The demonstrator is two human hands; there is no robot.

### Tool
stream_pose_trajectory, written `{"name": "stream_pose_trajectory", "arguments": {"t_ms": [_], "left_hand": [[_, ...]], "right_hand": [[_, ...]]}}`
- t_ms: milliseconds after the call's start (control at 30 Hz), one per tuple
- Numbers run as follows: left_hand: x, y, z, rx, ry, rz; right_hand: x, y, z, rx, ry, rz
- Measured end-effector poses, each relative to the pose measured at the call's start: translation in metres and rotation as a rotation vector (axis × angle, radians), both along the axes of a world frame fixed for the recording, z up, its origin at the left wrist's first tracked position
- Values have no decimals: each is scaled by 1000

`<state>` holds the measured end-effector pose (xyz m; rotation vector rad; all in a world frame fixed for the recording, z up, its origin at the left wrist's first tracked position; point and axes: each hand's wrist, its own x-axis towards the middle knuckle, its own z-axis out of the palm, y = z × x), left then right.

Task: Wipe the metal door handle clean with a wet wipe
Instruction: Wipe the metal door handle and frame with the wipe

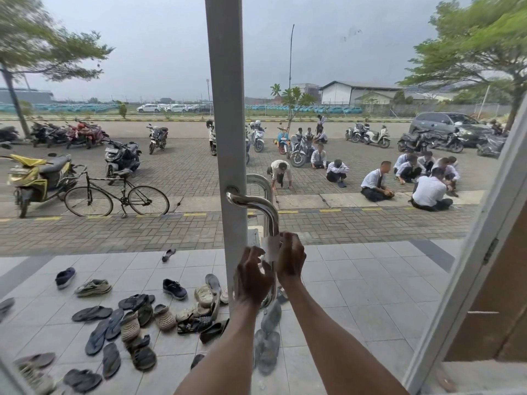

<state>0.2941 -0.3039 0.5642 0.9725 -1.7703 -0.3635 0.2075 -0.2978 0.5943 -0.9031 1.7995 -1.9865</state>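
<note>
While both the left hand (254, 276) and right hand (290, 259) pinch the wet wipe (271, 248) around the door handle (271, 218), wiping seems underway, probably needing strokes along its length next.

Glass door with white frame (225, 109) at centre; grey tiled porch (356, 280) below, shoes (137, 317) lower left; paved lot with motorcycles (122, 158) beyond; overcast sky.

Both arms raised; left hand (253, 276) and right hand (291, 259) curled together.
</note>
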Motion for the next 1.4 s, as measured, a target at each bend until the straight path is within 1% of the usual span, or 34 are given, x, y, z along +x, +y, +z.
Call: {"name": "stream_pose_trajectory", "arguments": {"t_ms": [100,200,367,533,600,667,800,867,933,1000,1100,1233,1400], "left_hand": [[-13,9,-5,38,46,-10],[-23,11,-4,27,72,-6],[-36,10,7,80,216,50],[-50,0,36,116,321,120],[-54,-7,49,111,333,127],[-55,-12,57,107,349,108],[-51,-14,44,109,374,48],[-48,-16,26,167,302,12],[-43,-20,12,247,192,-37],[-38,-27,7,283,126,-63],[-38,-35,22,288,168,-64],[-44,-44,46,228,302,-38],[-47,-53,54,168,348,-34]], "right_hand": [[-4,-2,1,2,-3,-1],[-9,-2,1,18,-11,-6],[-14,-1,3,92,124,-53],[-26,-5,10,124,195,-67],[-30,-7,15,111,241,-99],[-32,-9,23,57,268,-131],[-30,-13,37,-31,316,-77],[-31,-14,39,-44,345,-69],[-32,-15,38,-42,343,-66],[-34,-16,36,-30,342,-53],[-33,-18,36,-31,315,-41],[-29,-21,37,-43,293,-76],[-28,-21,34,-35,310,-114]]}}
